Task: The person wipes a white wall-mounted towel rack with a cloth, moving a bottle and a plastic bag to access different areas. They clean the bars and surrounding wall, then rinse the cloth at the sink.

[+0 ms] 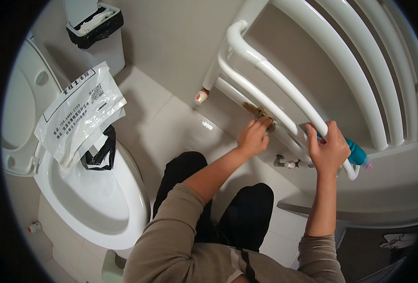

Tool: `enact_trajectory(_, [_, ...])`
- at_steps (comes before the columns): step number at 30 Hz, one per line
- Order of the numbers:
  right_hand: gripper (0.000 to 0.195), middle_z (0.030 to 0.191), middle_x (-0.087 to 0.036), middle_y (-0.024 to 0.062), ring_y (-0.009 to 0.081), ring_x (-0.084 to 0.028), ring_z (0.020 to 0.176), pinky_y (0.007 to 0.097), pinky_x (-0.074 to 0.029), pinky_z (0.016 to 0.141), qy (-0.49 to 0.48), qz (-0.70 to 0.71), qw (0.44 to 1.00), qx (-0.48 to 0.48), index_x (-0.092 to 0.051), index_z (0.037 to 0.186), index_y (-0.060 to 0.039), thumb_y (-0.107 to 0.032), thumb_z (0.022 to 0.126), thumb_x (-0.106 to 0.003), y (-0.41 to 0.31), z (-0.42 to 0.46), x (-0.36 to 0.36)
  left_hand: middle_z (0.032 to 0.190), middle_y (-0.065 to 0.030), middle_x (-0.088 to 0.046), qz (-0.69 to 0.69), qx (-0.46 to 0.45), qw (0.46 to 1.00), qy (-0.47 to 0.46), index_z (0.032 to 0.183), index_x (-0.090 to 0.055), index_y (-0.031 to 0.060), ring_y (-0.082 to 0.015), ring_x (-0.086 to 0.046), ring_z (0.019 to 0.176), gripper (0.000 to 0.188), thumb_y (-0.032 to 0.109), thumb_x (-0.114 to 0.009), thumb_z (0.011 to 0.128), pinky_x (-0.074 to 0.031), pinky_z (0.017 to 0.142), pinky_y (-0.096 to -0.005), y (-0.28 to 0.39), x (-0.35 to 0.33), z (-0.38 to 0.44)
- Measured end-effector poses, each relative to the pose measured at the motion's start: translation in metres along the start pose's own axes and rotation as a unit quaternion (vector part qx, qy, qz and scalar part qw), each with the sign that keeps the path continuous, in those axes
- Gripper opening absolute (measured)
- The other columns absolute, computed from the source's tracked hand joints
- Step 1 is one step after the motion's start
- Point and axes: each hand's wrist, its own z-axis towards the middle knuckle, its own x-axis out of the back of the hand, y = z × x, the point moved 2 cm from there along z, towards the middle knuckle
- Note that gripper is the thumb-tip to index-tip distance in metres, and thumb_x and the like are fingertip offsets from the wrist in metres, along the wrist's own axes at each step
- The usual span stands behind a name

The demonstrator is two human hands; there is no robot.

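Note:
A white tubular towel radiator [336,63] is fixed to the wall in front of me. My left hand [253,138] presses a crumpled brown cloth [255,109] against one of its low tubes; the fingers partly hide the cloth. Further right, my right hand [327,148] is wrapped around the projecting white rail [283,76]. Behind that hand rests a teal bottle [356,152] with a pink cap, partly covered by the fingers and rail. Below the low tubes, a white valve [289,164] joins the pipe.
To the left stands a toilet [134,198] with its lid raised. A white plastic bag [71,116] bearing writing and a black plastic piece [101,152] lie over its bowl. A lidded bin [106,53] holds waste. Another valve [201,97] juts from the radiator.

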Motion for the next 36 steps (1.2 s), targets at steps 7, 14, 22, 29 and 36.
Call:
enact_trajectory(7, [0.035,0.057,-0.050,0.0042,0.0212,-0.049,0.046,0.0332,-0.035,0.042,0.002,0.027,1.000,-0.016,-0.054,0.071,-0.0088,-0.037,0.074,-0.076,0.002,-0.002,0.000,0.098,-0.0142,-0.064,-0.578,0.290,0.741,-0.181,0.099,-0.062,-0.0024,-0.0228,-0.060,0.089,0.035,0.008,-0.042,0.073,-0.050,0.079,-0.0315,-0.019,0.041,-0.002])
enact_trajectory(14, [0.025,0.101,-0.061,0.0128,0.0317,-0.056,0.098,0.0486,-0.035,0.100,0.144,0.260,0.951,0.089,-0.061,0.097,-0.0035,-0.006,0.073,-0.066,0.003,-0.049,-0.011,0.104,-0.0136,-0.060,-0.707,0.370,0.583,-0.151,0.115,-0.052,-0.0015,-0.0232,-0.060,0.089,0.044,0.009,-0.038,0.075,-0.050,0.079,-0.0356,0.002,0.023,-0.055])
enact_trajectory(22, [0.015,0.084,-0.062,0.0041,0.0140,-0.059,0.075,0.0287,-0.047,0.068,-0.239,0.601,0.682,-0.343,-0.061,0.102,-0.0003,-0.010,0.091,-0.059,0.020,-0.173,-0.121,0.112,-0.0118,-0.058,-0.706,0.395,0.556,-0.190,0.121,-0.049,0.0022,-0.0208,-0.060,0.095,0.045,0.018,-0.035,0.081,-0.050,0.083,-0.0338,0.005,0.021,-0.062])
enact_trajectory(29, [0.017,0.086,-0.061,0.0085,0.0133,-0.058,0.072,0.0253,-0.048,0.067,0.098,0.474,0.746,-0.459,-0.059,0.103,0.0044,-0.009,0.095,-0.053,0.025,-0.157,-0.128,0.121,-0.0076,-0.057,-0.489,0.319,0.760,-0.284,0.129,-0.048,0.0046,-0.0153,-0.055,0.105,0.037,0.018,-0.049,0.095,-0.044,0.088,-0.0294,0.009,0.018,-0.046])
enact_trajectory(36, [0.033,0.113,-0.058,0.0197,0.0310,-0.056,0.100,0.0363,-0.043,0.090,0.122,0.208,0.908,-0.343,-0.052,0.121,0.0066,-0.010,0.093,-0.055,0.019,-0.158,-0.160,0.109,-0.0031,-0.051,-0.401,0.245,0.852,-0.232,0.132,-0.048,0.0110,-0.0096,-0.051,0.087,0.043,0.007,-0.058,0.090,-0.045,0.080,-0.0262,0.007,-0.009,-0.043])
